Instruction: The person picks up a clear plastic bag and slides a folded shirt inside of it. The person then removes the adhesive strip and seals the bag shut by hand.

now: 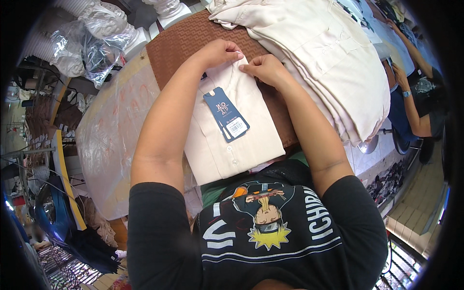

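A folded cream shirt [212, 150] lies in front of me, its lower end close to my body and its collar end farther off. On its front rests a dark blue hang tag [226, 115] with a white sticker; two buttons show below the tag. My left hand [221, 52] is closed at the far end of the shirt, thumb and fingers pinching the cloth by the collar. Just to the right, my right hand [265, 68] pinches the same collar edge between thumb and forefinger. The fingertips of both hands are only a little apart.
A brown patterned cloth [186, 36] lies under the shirt. A thick pile of cream shirts [324, 63] sits to the right. Plastic sheeting [116, 130] covers the left surface, with a clear plastic bag [99, 53] beyond it. Another person's arm [408, 94] shows at far right.
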`<state>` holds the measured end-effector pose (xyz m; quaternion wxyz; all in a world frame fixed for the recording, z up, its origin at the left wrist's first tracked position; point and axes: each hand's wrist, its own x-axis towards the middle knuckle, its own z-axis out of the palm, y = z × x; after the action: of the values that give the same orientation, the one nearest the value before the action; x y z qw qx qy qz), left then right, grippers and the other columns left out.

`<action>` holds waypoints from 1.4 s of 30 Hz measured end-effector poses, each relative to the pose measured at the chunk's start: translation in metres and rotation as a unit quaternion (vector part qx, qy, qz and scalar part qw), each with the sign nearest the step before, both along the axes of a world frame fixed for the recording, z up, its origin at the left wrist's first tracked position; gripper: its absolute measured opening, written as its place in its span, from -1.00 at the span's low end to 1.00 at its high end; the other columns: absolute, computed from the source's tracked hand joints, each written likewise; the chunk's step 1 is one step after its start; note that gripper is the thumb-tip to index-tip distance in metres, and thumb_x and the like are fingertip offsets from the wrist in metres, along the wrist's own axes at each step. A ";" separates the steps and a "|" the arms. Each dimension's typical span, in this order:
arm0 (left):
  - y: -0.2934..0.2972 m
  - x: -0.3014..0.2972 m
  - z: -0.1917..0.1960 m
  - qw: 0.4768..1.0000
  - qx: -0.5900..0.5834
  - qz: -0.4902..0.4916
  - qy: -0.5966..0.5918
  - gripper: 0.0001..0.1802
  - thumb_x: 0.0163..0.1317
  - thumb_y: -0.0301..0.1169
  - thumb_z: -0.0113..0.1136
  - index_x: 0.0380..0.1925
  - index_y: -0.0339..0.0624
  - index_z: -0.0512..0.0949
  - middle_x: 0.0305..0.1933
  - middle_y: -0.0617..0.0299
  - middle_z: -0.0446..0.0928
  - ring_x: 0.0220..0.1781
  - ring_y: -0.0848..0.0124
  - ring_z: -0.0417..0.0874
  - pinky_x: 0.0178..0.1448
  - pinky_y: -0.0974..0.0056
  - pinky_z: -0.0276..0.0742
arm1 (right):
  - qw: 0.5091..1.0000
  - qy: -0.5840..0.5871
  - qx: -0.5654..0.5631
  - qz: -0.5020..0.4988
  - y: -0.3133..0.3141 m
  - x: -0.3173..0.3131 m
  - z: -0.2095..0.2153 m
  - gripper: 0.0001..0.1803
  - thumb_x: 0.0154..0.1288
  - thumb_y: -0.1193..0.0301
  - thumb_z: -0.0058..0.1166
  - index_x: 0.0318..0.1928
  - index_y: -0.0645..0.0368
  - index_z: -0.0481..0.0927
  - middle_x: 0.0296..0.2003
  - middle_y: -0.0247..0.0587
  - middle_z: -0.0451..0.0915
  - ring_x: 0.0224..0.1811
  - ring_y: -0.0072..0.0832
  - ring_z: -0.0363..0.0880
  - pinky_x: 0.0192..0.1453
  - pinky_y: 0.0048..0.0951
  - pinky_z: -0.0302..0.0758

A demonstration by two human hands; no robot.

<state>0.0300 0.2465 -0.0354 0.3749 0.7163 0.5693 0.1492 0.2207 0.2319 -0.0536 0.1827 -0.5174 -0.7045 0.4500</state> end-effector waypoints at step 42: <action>-0.133 -0.117 -0.031 0.833 -0.051 0.458 -0.307 -0.68 0.12 -0.29 0.32 -0.16 -0.19 0.59 -0.20 0.27 0.62 -0.15 0.47 0.60 0.05 0.40 0.48 | 0.999 0.011 -0.012 -0.040 0.035 -0.009 -0.024 -0.67 0.05 0.03 0.25 -0.45 0.02 0.64 -0.68 -0.48 0.43 -0.67 -0.66 0.26 -0.65 -0.53 0.13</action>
<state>-0.0873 0.1133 -0.0669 0.4550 0.2709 0.6947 0.4869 0.2120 0.2673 -0.0772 0.2020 -0.5429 -0.6756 0.4561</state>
